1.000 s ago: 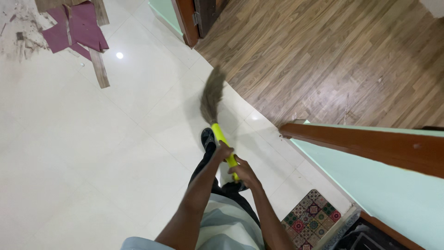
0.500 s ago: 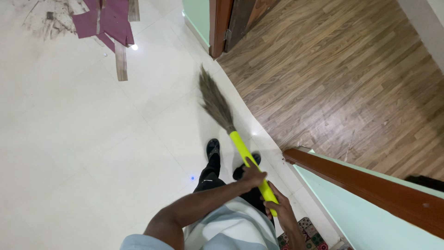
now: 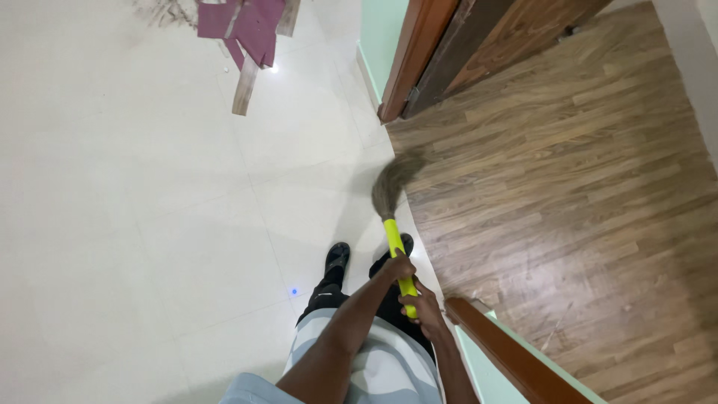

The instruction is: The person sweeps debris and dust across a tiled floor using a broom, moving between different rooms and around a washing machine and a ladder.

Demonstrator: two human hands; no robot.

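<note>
A home — tiled floor, wood-floored room, door frame.

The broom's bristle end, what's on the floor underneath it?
The broom bristles lie over the seam where the pale tile floor meets the wood-look floor. Motion blur hides any dust beneath. Left hand and right hand grip the yellow handle.

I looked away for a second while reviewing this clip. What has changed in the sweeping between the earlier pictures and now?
The broom head has swung right, from the white tile floor to the edge of the wooden floor, and looks blurred. The view has shifted too, so the purple sheets and planks sit further right. Unchanged: both hands keep gripping the yellow handle, left hand above right hand.
</note>
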